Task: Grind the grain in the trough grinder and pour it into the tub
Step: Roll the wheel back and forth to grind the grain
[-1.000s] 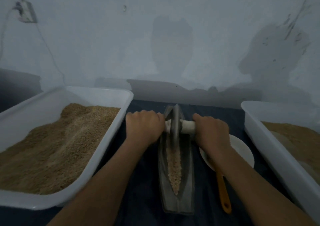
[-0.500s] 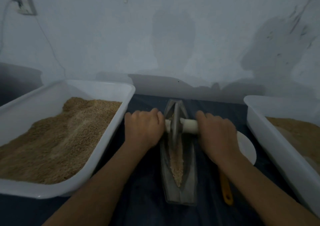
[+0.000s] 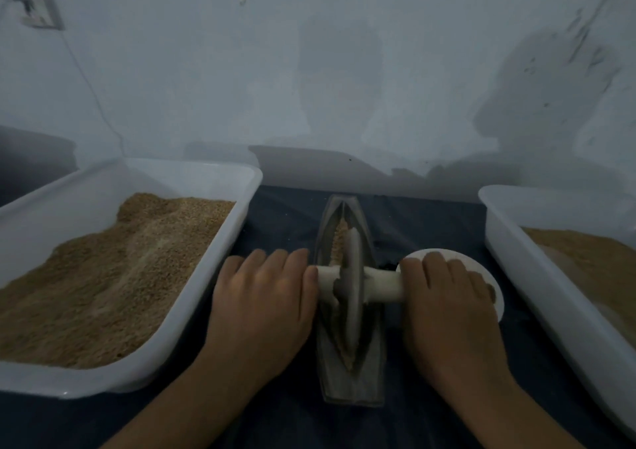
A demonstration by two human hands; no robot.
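White tubs (image 3: 220, 228) of tan grain (image 3: 113, 269), grey trough grinder (image 3: 371, 362), dark blue cloth (image 3: 285, 221).

The trough grinder (image 3: 351, 376) lies at the centre of the cloth-covered table (image 3: 285, 218), lengthwise toward the wall (image 3: 309, 70). The grinding wheel (image 3: 352, 297) stands in the trough, its axle (image 3: 382, 285) crossing it. The left hand (image 3: 261, 307) is on the axle's left end, the right hand (image 3: 451, 314) on its right end. Grain (image 3: 340, 238) lies in the trough behind the wheel. The left tub (image 3: 192, 176) sits left of the grinder, the right tub (image 3: 537, 276) right of it, both holding grain. A dish (image 3: 464, 259) lies between grinder and right tub, under the right hand.
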